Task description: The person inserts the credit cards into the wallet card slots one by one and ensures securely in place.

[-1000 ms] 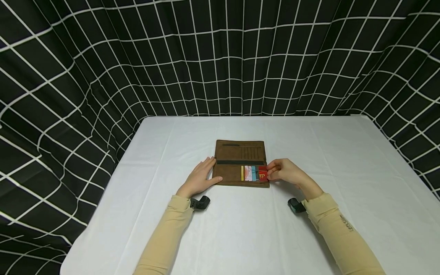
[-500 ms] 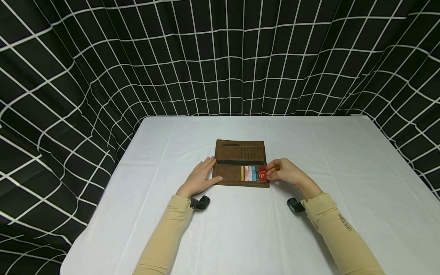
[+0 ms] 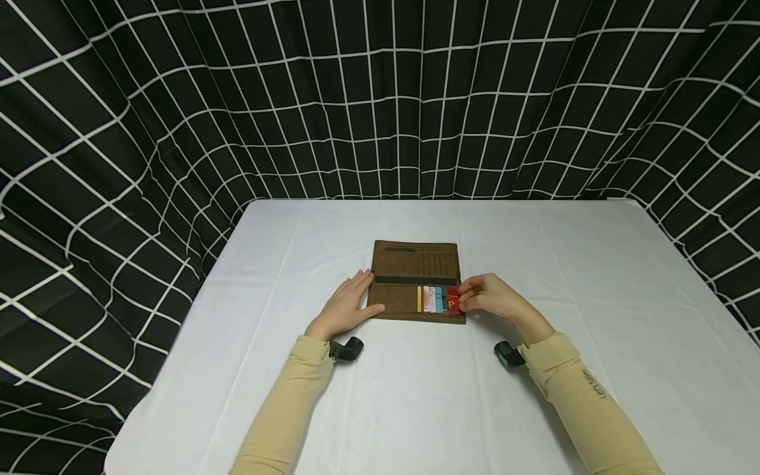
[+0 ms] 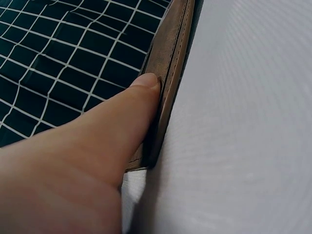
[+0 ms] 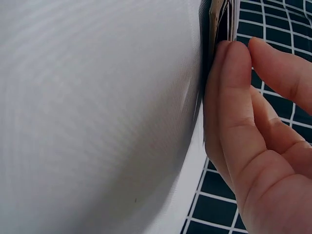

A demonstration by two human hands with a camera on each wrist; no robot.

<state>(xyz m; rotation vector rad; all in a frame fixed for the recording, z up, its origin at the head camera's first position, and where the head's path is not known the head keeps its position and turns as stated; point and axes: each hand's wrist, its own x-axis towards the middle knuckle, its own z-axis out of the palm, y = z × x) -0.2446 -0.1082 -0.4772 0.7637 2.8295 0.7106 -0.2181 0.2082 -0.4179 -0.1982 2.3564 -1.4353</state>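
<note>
A brown wallet (image 3: pixel 394 300) lies unfolded on the white cloth, a red card (image 3: pixel 453 302) at the right end of its near half. My left hand (image 3: pixel 344 307) rests at the wallet's left side, fingers straight along the edge. In the left wrist view its thumb (image 4: pixel 141 92) lies on the stitched leather border. My right hand (image 3: pixel 495 297) grips the red card's right edge with bent fingers, which cover part of it. The right wrist view shows the right fingertips (image 5: pixel 237 63) at the edges of the stacked layers.
Several other cards (image 3: pixel 432 299), yellow, pink, white and blue, sit in a row left of the red one. The wallet's far half has slots (image 3: pixel 436 264). A black curtain with white grid lines (image 3: pixel 356 99) hangs behind the table (image 3: pixel 534 224).
My right hand has shifted slightly left with the red card, and less of the card's gold marking shows. The left hand stays where it was on the wallet.
</note>
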